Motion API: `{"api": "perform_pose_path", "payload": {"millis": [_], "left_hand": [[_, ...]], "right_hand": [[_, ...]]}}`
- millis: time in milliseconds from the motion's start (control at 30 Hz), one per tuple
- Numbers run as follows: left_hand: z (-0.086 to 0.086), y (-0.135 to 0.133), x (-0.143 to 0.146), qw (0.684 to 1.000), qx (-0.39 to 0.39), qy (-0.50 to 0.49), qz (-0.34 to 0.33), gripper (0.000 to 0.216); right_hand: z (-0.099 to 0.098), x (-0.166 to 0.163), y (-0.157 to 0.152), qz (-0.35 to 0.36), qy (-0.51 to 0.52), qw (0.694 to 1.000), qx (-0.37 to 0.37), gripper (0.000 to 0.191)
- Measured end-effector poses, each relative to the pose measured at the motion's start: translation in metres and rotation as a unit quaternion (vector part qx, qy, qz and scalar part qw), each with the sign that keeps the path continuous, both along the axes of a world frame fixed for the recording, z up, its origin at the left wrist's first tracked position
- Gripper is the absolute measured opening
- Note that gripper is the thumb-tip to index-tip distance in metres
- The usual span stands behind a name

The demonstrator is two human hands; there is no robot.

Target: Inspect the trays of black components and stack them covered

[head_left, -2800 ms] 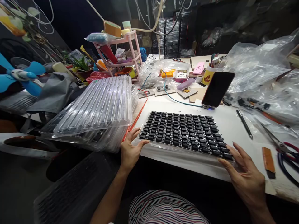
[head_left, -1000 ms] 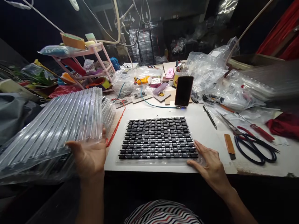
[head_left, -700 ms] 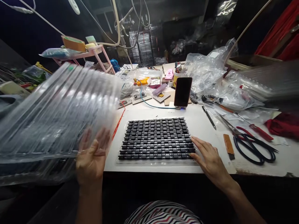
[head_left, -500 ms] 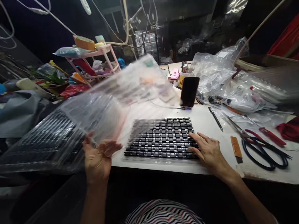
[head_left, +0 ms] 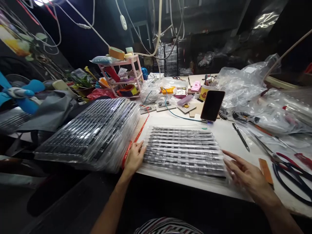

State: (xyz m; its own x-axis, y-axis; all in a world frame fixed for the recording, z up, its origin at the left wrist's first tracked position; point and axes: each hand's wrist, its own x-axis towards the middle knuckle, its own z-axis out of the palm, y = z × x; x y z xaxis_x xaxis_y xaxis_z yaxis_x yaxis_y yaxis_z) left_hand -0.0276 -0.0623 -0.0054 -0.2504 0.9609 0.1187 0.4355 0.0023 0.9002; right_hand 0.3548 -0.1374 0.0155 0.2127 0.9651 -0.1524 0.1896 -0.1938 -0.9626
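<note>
A clear ridged plastic tray cover (head_left: 181, 148) lies over the rows of small black parts on the white table (head_left: 232, 136). The parts show only dimly through it. My left hand (head_left: 133, 158) grips the left edge of the cover, fingers bent against its rim. At the right edge is my right hand (head_left: 246, 174), its fingers stretched out and apart, with the lower ones blurred. Left of my left hand stands a tall stack of similar filled clear trays (head_left: 90, 130), a red strip (head_left: 128, 152) running along its side.
Behind the covered tray a phone (head_left: 213, 105) stands upright, with a blue cable (head_left: 179, 115) leading to it. To the right lie a pen (head_left: 240, 136), large scissors (head_left: 282, 165) and an orange-handled blade (head_left: 266, 170). Plastic bags (head_left: 239, 84) heap at the back right.
The clear cover, blurred in the air over the stack and table before, now lies on the black parts. My left hand has moved right to the tray's edge. The view has turned left.
</note>
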Motion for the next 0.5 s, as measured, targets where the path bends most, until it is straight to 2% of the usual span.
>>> {"api": "perform_pose_path", "payload": {"millis": [133, 267, 367, 500], "left_hand": [[-0.002, -0.003, 0.000, 0.999, 0.012, 0.042, -0.012, 0.032], [-0.003, -0.002, -0.004, 0.998, 0.014, 0.051, -0.031, 0.037], [-0.004, 0.006, -0.003, 0.997, 0.015, 0.055, -0.051, 0.044], [-0.003, 0.025, 0.004, 0.992, 0.026, 0.065, -0.101, 0.045]], "right_hand": [[-0.020, 0.020, -0.011, 0.022, -0.089, 0.995, -0.040, 0.078], [-0.022, 0.027, 0.005, -0.019, -0.166, 0.984, -0.055, 0.078], [-0.018, 0.019, 0.026, -0.024, -0.236, 0.971, -0.014, 0.072], [-0.023, 0.013, 0.050, -0.016, -0.327, 0.942, 0.069, 0.063]]}}
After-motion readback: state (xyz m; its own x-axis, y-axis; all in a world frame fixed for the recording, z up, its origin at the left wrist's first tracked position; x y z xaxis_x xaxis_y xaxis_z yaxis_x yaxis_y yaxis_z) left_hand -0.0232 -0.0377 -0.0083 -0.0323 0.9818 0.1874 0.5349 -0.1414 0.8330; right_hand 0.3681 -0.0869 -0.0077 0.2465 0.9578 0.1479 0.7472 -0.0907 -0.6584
